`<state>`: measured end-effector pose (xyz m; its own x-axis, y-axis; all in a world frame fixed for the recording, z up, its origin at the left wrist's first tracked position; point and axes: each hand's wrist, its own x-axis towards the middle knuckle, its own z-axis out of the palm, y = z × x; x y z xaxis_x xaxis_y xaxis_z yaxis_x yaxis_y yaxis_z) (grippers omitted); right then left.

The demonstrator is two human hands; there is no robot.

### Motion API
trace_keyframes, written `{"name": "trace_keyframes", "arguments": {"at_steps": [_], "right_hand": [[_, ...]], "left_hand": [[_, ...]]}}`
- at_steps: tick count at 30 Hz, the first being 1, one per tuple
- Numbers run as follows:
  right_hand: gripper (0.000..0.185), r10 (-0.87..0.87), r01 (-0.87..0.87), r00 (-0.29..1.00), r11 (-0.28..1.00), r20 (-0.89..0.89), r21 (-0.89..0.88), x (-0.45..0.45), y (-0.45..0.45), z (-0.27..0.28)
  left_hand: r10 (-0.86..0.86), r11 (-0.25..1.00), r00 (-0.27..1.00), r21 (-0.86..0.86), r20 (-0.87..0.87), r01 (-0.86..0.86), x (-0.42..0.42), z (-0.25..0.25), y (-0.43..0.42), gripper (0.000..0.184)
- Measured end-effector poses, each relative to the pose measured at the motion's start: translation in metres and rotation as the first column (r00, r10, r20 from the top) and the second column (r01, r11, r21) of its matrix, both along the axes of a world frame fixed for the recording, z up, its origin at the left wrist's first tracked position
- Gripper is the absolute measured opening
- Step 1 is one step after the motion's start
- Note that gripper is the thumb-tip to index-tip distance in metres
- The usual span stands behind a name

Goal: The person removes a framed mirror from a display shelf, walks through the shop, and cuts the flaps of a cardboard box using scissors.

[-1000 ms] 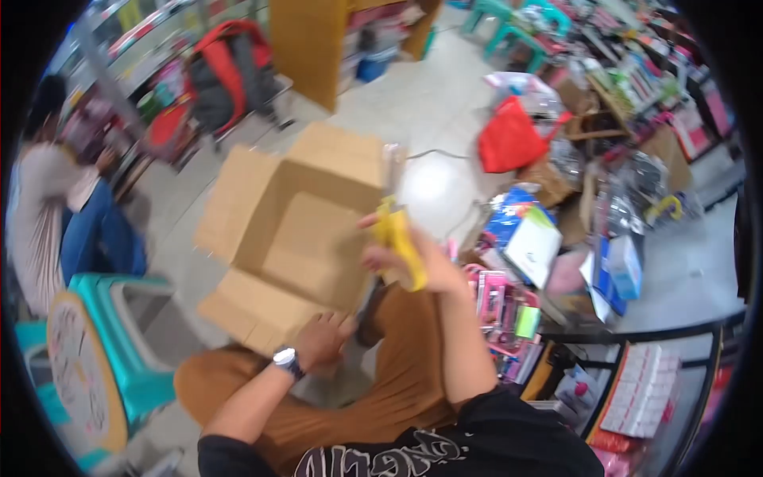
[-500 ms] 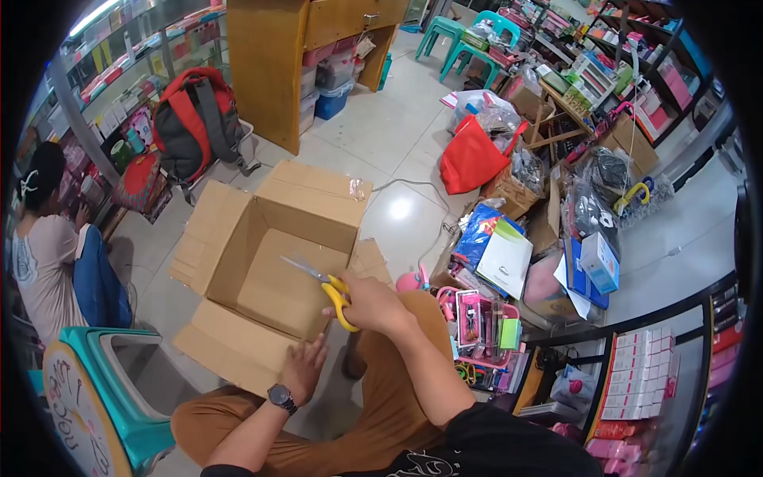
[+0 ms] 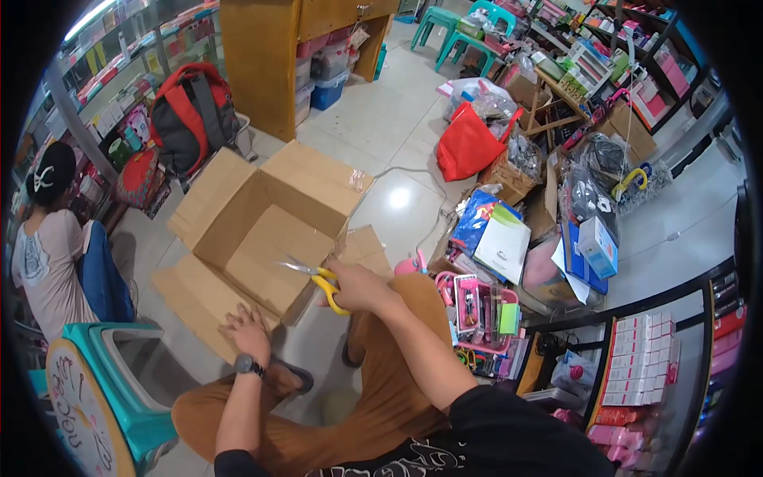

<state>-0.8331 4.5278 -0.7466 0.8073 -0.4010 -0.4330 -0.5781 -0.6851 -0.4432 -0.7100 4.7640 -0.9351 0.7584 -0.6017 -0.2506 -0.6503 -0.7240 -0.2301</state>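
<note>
In front of me stands an open cardboard box (image 3: 282, 230) with its flaps folded outward. My right hand (image 3: 354, 285) is closed round the yellow handles of a pair of scissors (image 3: 327, 289). The blades are slightly parted and point left, over the box's near right edge. My left hand (image 3: 249, 330) lies with fingers spread on the near flap (image 3: 211, 306). A dark watch sits on that wrist. The box's far flap (image 3: 318, 176) and left flap (image 3: 211, 195) stick out, and the right flap (image 3: 366, 253) hangs low beside my right hand.
A teal stool (image 3: 119, 397) stands at my left, near a person (image 3: 56, 246) seated by the shelves. A red and grey backpack (image 3: 195, 119) lies beyond the box. On the right are a pink basket (image 3: 485, 318), a red bag (image 3: 470, 147) and piled goods.
My left hand has moved left along the near flap, its fingers now spread more. The box sits slightly turned, its near flap lower. The scissors stay in my right hand, shifted slightly left.
</note>
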Motion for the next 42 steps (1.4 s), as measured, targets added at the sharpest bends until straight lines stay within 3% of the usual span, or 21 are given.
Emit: {"name": "trace_keyframes", "arguments": {"at_steps": [2,3,4,6,7,9,10,12,14,15,17,18,22,28,33,36,39,40,42], "right_hand": [[0.063,0.034,-0.071,0.984,0.974,0.172,0.215,0.0,0.007,0.004],[0.069,0.07,-0.135,0.971,0.948,0.227,0.29,0.013,0.024,0.0],[0.056,0.136,-0.215,0.962,0.91,0.235,0.354,0.024,0.041,0.011],[0.047,-0.021,-0.045,0.988,0.906,0.152,0.42,0.011,0.02,0.015],[0.038,-0.14,-0.073,0.961,0.705,0.239,0.706,0.012,0.03,0.001],[0.038,-0.502,0.029,0.842,0.409,0.199,0.912,0.014,0.078,0.026],[0.038,-0.49,0.021,0.849,0.401,0.195,0.916,0.019,0.087,0.025],[0.041,-0.776,-0.003,0.625,-0.115,-0.088,0.993,0.025,0.108,0.016],[0.047,-0.661,0.014,0.737,-0.196,-0.143,0.981,0.024,0.139,-0.036],[0.047,-0.664,0.008,0.733,-0.207,-0.146,0.978,0.018,0.148,-0.064],[0.048,-0.316,0.23,0.915,-0.1,-0.25,0.968,0.012,0.162,-0.097],[0.048,-0.316,0.228,0.915,-0.107,-0.251,0.968,0.014,0.161,-0.103],[0.056,-0.072,0.38,0.913,-0.211,-0.402,0.901,0.021,0.143,-0.102],[0.058,0.112,0.355,0.933,-0.118,-0.343,0.927,0.01,0.158,-0.126],[0.056,0.119,0.391,0.918,-0.11,-0.378,0.914,0.04,0.164,-0.166],[0.052,0.037,0.367,0.929,0.01,-0.368,0.93,0.056,0.175,-0.182],[0.05,-0.005,0.359,0.933,0.018,-0.359,0.933,0.063,0.184,-0.187],[0.049,-0.031,0.357,0.934,-0.011,-0.357,0.934,0.063,0.185,-0.187],[0.048,-0.083,0.35,0.931,-0.068,-0.355,0.934,0.069,0.188,-0.189]], "left_hand": [[0.098,0.993,0.985,0.046,0.143,-0.106,0.008,0.011,0.024,0.056],[0.188,0.981,0.97,-0.07,0.155,-0.179,0.019,0.024,0.045,0.052],[0.244,0.97,0.968,-0.015,0.06,-0.243,0.033,0.043,0.06,0.047],[0.186,0.953,0.939,-0.284,0.289,-0.101,0.059,-0.016,0.043,0.043],[0.246,0.944,0.931,-0.285,0.27,-0.167,0.054,0.007,0.062,0.043],[0.288,0.924,0.946,-0.302,0.146,-0.235,0.044,0.053,0.087,0.047],[0.302,0.923,0.941,-0.293,0.15,-0.249,0.045,0.052,0.084,0.047],[0.299,0.881,0.954,-0.385,0.004,-0.275,0.046,0.044,0.074,0.05],[0.301,0.879,0.953,-0.375,-0.04,-0.294,0.042,0.064,0.071,0.051],[0.309,0.872,0.947,-0.371,-0.091,-0.32,0.041,0.078,0.071,0.052],[0.333,0.848,0.921,-0.363,-0.202,-0.386,0.04,0.092,0.074,0.054],[0.333,0.851,0.922,-0.358,-0.198,-0.385,0.044,0.09,0.077,0.054],[0.325,0.843,0.945,-0.466,0.043,-0.269,0.059,0.046,0.087,0.053],[0.282,0.912,0.959,-0.321,0.037,-0.256,0.058,0.017,0.093,0.061],[0.188,0.949,0.962,-0.288,0.198,-0.126,0.062,0.04,0.088,0.043],[0.419,0.678,0.888,-0.586,-0.189,-0.445,0.045,0.072,0.088,0.032],[0.534,0.192,0.653,-0.676,-0.537,-0.712,0.008,0.053,0.086,0.022],[0.542,0.187,0.647,-0.673,-0.537,-0.715,0.005,0.036,0.086,0.022],[0.223,-0.311,0.189,-0.253,-0.956,-0.916,0.005,0.004,0.09,0.032]]}}
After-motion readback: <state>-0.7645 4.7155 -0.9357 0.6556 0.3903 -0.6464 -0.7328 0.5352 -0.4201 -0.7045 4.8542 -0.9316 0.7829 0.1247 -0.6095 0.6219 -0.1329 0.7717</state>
